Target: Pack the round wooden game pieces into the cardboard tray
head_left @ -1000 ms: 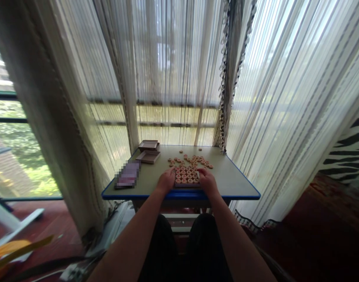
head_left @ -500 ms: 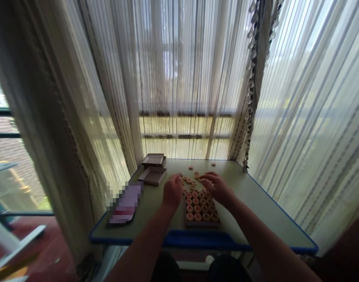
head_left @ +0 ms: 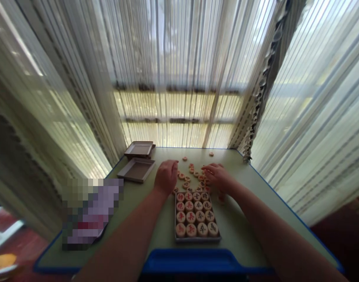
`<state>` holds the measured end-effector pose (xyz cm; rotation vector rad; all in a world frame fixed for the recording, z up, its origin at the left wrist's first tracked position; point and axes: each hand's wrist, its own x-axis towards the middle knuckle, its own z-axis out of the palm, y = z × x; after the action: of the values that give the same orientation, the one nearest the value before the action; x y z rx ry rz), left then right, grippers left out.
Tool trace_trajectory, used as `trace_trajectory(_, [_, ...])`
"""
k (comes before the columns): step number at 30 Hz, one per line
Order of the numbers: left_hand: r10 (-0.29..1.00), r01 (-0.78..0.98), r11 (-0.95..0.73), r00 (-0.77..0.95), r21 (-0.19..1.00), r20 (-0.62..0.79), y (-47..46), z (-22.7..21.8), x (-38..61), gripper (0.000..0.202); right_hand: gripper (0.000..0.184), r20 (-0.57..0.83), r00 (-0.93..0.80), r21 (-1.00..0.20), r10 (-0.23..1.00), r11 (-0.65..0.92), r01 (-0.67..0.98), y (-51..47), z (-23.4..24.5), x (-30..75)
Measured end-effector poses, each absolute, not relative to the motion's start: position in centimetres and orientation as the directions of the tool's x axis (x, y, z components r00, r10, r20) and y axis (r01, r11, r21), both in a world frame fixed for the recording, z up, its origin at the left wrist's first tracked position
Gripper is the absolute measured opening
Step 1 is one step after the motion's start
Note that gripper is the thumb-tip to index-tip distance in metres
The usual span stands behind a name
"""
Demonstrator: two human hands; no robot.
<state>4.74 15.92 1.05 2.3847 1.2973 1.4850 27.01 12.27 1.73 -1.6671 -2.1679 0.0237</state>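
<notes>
A shallow box [head_left: 197, 239] stands near the table's front edge, holding rows of round xiangqi pieces [head_left: 190, 217] with red and black characters face up. Beyond it lie loose xiangqi pieces [head_left: 186, 185], scattered and partly overlapping. On the left of this scatter is my left hand [head_left: 166, 178], cupped inward with its back towards me; no piece shows in it, though its fingers are partly hidden. My right hand [head_left: 219, 177] reaches over the scatter's right side, fingers stretched out and touching or just above several pieces. Some pieces are hidden beneath it.
Two shallow open trays, a nearer one [head_left: 135, 170] and a farther one [head_left: 139, 148], stand at the back left. A pixelated flat object [head_left: 94, 217] lies at the left edge. A blue pen trough [head_left: 191, 260] runs along the front; sheer curtains [head_left: 179, 78] hang behind.
My view has tilted down and come nearer, so the box and pieces look larger. Both hands stay beside the loose pieces, with the fingers slightly shifted. The boxed pieces look the same.
</notes>
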Motion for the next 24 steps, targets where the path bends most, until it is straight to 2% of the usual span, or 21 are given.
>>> trace_trajectory(5, [0.687,0.626,-0.614,0.123,0.481,0.716,16.1,1.1,4.5,0.033,0.032,0.312,-0.188,-0.173,0.931,0.251,0.952,12.2,2.3,27.1])
trace_trajectory(8, [0.716,0.614,-0.588,0.092,0.527,0.692,16.1,0.9,4.3,0.033,0.033,0.327,-0.199,-0.165,0.924,0.263,0.951,11.8,2.4,26.7])
trace_trajectory(11, [0.744,0.598,-0.555,0.046,0.578,0.667,15.4,1.0,4.1,0.033,0.033,0.339,-0.202,-0.197,0.919,0.279,0.940,11.5,2.1,26.4])
trace_trajectory(16, [0.801,0.516,-0.421,-0.174,0.746,0.572,14.6,2.8,2.6,0.033,0.031,0.382,-0.205,-0.280,0.901,0.324,0.904,11.3,2.4,26.0])
trace_trajectory(20, [0.836,0.406,-0.362,-0.257,0.839,0.485,16.1,5.0,0.1,0.035,0.028,0.407,-0.285,-0.297,0.868,0.421,0.857,11.9,5.7,23.8])
trace_trajectory(24, [0.829,0.301,-0.289,-0.395,0.909,0.395,17.9,7.0,-2.9,0.031,0.028,0.410,-0.377,-0.382,0.830,0.532,0.756,14.0,9.8,19.3])
